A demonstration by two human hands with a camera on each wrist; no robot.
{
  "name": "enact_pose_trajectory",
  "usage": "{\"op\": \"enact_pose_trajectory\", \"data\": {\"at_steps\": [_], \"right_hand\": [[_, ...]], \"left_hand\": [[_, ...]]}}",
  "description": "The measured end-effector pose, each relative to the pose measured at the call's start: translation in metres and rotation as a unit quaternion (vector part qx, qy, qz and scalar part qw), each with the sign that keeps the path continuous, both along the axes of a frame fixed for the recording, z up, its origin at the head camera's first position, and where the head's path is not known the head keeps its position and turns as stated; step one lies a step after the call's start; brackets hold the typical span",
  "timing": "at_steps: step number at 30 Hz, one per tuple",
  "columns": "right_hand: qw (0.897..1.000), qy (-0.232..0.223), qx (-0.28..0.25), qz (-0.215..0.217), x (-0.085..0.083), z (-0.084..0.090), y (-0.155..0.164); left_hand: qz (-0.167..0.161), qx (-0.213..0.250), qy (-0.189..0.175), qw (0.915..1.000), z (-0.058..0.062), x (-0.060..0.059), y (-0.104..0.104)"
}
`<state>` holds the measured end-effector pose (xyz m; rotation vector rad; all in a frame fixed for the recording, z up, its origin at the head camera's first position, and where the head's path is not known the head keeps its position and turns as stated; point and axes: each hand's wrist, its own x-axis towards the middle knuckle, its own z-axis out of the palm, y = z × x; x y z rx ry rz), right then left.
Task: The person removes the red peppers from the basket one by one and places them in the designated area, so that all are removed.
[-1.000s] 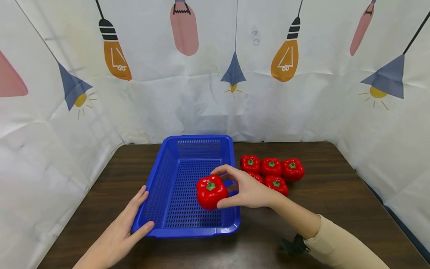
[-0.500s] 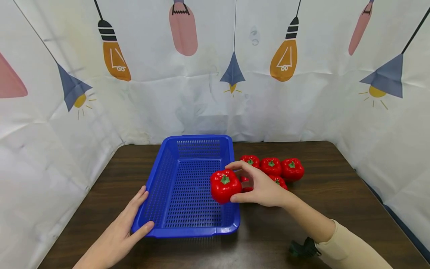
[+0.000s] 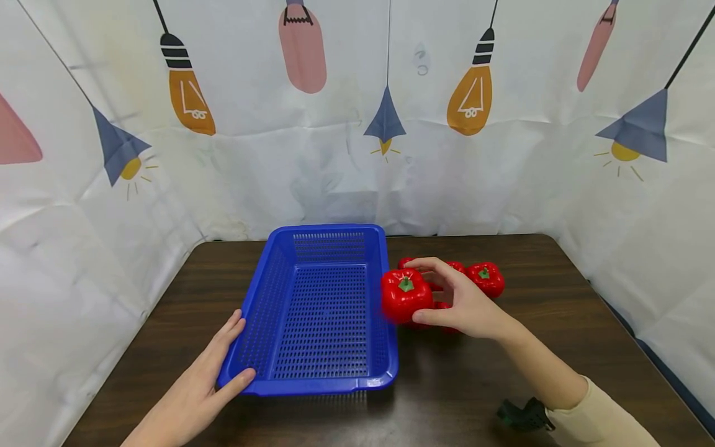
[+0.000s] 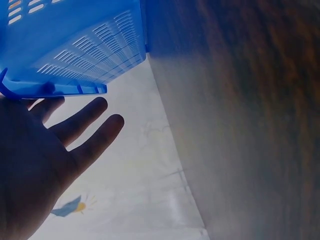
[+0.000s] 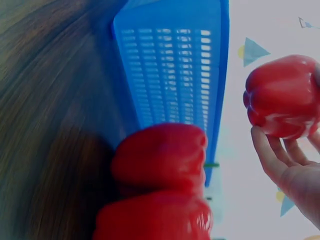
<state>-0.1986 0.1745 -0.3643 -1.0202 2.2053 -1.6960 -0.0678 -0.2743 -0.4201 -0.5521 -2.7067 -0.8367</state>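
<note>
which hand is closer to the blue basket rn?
Left. The left hand grips the blue basket at its near left corner, thumb on the rim. The right hand holds a red bell pepper just beyond the basket's right wall, not touching it.

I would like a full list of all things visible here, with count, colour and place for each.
held pepper: 1, red with green stem, in the right hand just right of the basket.
peppers on table: at least 3 show, red, clustered behind the right hand; some hidden.
basket: 1, blue, perforated, nothing inside, centre-left on the table.
table: 1, dark brown wood.
backdrop: 1, white with lamp prints, around the table.
left hand: holds the basket's near left corner.
right hand: grips the held pepper.
</note>
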Motion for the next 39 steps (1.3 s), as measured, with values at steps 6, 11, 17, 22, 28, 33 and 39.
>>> {"op": "enact_pose_trajectory", "data": {"at_steps": [6,11,17,22,28,33,39], "right_hand": [[0.999,0.019,0.009,-0.033,0.0,-0.001,0.02],[0.999,0.018,-0.004,-0.044,0.0,-0.002,0.038],[0.998,0.018,-0.013,-0.063,0.001,-0.004,0.061],[0.996,0.014,-0.002,-0.09,0.006,-0.005,0.081],[0.994,0.014,0.007,-0.112,0.011,-0.009,0.102],[0.99,-0.006,0.011,-0.137,0.016,-0.014,0.118],[0.989,-0.007,0.02,-0.144,0.015,-0.02,0.138]], "left_hand": [[-0.002,0.0,0.003,1.0,0.001,0.0,0.0],[-0.002,0.004,-0.005,1.0,0.0,0.0,0.0],[0.002,0.005,-0.004,1.0,-0.001,0.002,0.001],[-0.003,0.008,0.004,1.0,-0.001,0.002,0.001],[-0.005,0.008,0.007,0.9999,-0.001,0.002,0.0],[-0.003,0.005,0.002,1.0,-0.001,0.001,0.0],[0.0,0.003,-0.007,1.0,0.0,0.001,0.0]]}}
